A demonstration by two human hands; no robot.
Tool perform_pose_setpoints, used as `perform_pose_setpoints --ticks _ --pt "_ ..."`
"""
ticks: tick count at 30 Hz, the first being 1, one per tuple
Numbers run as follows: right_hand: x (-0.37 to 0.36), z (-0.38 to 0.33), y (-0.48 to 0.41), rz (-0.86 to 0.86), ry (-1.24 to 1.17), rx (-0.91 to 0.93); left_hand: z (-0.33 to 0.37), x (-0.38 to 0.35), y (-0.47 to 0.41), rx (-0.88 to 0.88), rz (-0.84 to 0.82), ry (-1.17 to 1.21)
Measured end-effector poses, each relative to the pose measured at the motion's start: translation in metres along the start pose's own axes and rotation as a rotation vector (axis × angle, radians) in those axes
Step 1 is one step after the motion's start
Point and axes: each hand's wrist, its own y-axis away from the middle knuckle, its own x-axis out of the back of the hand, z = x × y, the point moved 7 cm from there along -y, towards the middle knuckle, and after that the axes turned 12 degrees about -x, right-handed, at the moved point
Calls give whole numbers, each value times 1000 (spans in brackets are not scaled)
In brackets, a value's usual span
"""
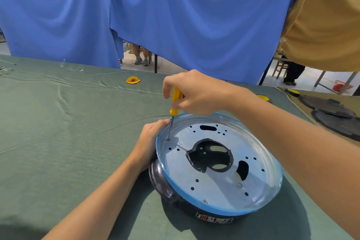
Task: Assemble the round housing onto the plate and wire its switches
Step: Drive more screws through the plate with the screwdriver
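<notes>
My left forearm comes up from the lower left across the green table (58, 122); my left hand (150, 142) clasps the left edge of the round housing (160, 178), thumb lying along the blue rim, the other fingers curled down the outside wall where I cannot see them. Just right of that thumb the screwdriver (176, 101) stands nearly upright, leaning a little; its thin shaft comes down to a screw (168, 139) at the left edge of the plate (214, 187), though the tip itself is too small to make out. My right hand (192, 93) grasps the yellow handle from above, fingers bent round it and covering its top; the wrist is cocked and the forearm runs off the right edge, cut off past the elbow. The plate lies flat inside the housing, gray metal with many small holes and a large dark opening in the middle; the housing's far side is hidden behind my right arm; a label low on its near wall is too blurred to read. Well apart at the far right lie dark round lids (331, 115), partly cut off.
</notes>
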Motion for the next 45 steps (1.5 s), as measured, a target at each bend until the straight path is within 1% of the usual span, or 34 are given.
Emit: perform_pose_setpoints --ticks 2,4,6,8,9,10,12,14,15,17,19,20,22,24,25,26,28,29,30,32,34,36,38,39,41,43,44,45 --pt "2 -3 -1 89 8 -5 0 1 0 -10 0 4" --pt "-2 1 -4 121 62 -60 1 1 1 -19 0 1" --pt "-6 5 -4 75 115 -107 2 0 0 -24 5 -11" --pt "-10 4 -3 -14 44 -87 3 1 0 -22 15 -15" --pt "-9 1 -2 -26 -13 -55 3 1 0 -19 15 -12" --pt "-7 -1 -3 -7 -48 -27 3 1 1 -15 13 -10" --pt "-2 -4 -3 89 -35 1 3 1 1 -12 15 -13" --pt "-2 -4 -3 143 -4 -28 2 1 1 -14 18 -18" --pt "-4 -3 -4 124 2 -55 2 1 0 -14 17 -19" --pt "-10 0 -4 12 38 -83 2 1 0 -18 9 -23" --pt "-11 -2 -1 -68 23 -47 2 -1 1 -13 1 -16" --pt "-9 -3 -1 -60 -3 -21 2 0 1 -8 1 -7" --pt "-4 -7 0 27 -28 12 1 1 1 -9 8 -3" --pt "-3 -8 0 97 -12 -10 2 2 1 -17 13 -23" --pt "-5 -7 -1 75 6 -37 2 2 1 -21 11 -29" --pt "-9 -6 -1 18 19 -56 3 1 2 -22 6 -34" --pt "-11 -7 0 -83 3 -45 5 -1 3 -10 4 -34" --pt "-8 -8 1 -89 -24 -26 4 -1 3 -3 7 -29" --pt "-5 -9 0 -62 -47 -4 4 0 2 -1 12 -25" --pt "1 -12 0 58 -45 22 4 1 2 -4 14 -24" --pt "2 -12 -1 130 -35 -4 3 1 2 -10 9 -34" --pt "-4 -8 -2 59 3 -43 3 1 2 -11 11 -39" --pt "-10 -8 0 -61 35 -37 3 0 3 -9 7 -41" --pt "-11 -8 1 -80 20 -24 4 0 3 -8 3 -41" --pt "-8 -10 2 -16 26 -19 4 0 3 -14 -6 -38" --pt "-5 -10 0 92 140 -61 7 0 4 -24 -13 -28" --pt "-5 -8 -1 106 184 -86 7 0 3 -28 -14 -28" --pt "-6 -7 -2 75 189 -103 7 0 3 -30 -16 -27"
